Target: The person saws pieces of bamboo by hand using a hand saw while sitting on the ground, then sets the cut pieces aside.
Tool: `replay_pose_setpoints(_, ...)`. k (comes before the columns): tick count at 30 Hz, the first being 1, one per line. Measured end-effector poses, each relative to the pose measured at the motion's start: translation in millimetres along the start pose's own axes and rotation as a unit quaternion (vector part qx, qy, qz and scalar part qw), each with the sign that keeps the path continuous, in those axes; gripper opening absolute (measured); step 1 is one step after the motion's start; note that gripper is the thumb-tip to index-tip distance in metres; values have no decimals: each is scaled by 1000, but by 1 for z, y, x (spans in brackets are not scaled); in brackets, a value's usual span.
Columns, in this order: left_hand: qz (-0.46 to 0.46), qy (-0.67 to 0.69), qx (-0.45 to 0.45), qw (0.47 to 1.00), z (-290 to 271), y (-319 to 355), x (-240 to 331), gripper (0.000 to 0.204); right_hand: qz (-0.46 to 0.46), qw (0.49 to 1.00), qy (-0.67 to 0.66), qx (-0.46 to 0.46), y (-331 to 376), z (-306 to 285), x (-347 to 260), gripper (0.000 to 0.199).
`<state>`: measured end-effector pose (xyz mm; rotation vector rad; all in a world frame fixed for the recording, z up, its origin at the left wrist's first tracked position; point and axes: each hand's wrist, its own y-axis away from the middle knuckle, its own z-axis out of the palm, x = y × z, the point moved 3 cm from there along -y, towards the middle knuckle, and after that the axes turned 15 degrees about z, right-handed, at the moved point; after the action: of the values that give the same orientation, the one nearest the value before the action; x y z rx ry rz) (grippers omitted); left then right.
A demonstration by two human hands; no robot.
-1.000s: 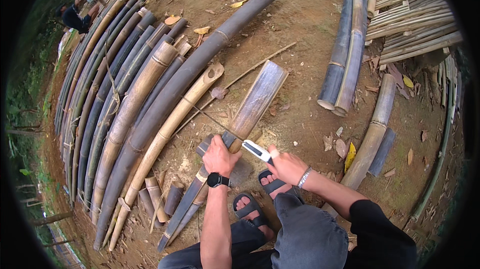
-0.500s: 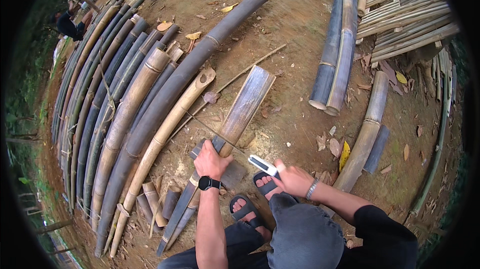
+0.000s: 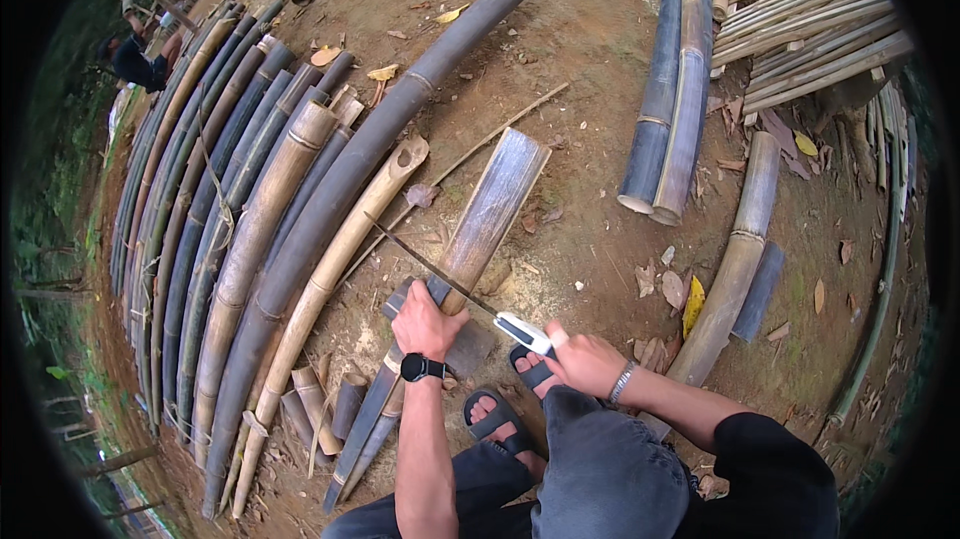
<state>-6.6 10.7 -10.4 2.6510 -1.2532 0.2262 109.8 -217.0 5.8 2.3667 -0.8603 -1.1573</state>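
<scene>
My right hand is closed round the white and dark handle of a hand saw. The saw's thin blade runs up and left across a split bamboo piece, just beyond my left hand. That hand grips the split bamboo and presses down on it, fingers folded over its dark strip. Pale sawdust lies on the soil right of the cut. Below my left wrist, the long dark lower part of a bamboo strip slants toward my leg. Where the blade meets the bamboo, the cut's depth cannot be made out.
A long row of bamboo poles lies to the left. Short bamboo offcuts rest near my left forearm. More bamboo lengths lie at the right, by a slatted bamboo stack. Far left, another person is low down. My sandalled feet are close below the saw.
The view has shifted slightly. The blade shows broader and clearer than before, still lying across the bamboo. Both hands keep their grip in nearly the same place.
</scene>
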Motion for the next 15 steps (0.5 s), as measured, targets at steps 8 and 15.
replay_pose_setpoints(8, 1, 37, -17, 999, -11, -1, -11, 64, 16, 1000, -10, 15, 11, 7, 2, 40)
replay_pose_setpoints(15, 22, 81, -23, 996, -7, 7, -21, 62, 4, 999, 9, 50, -39, 12, -27, 41)
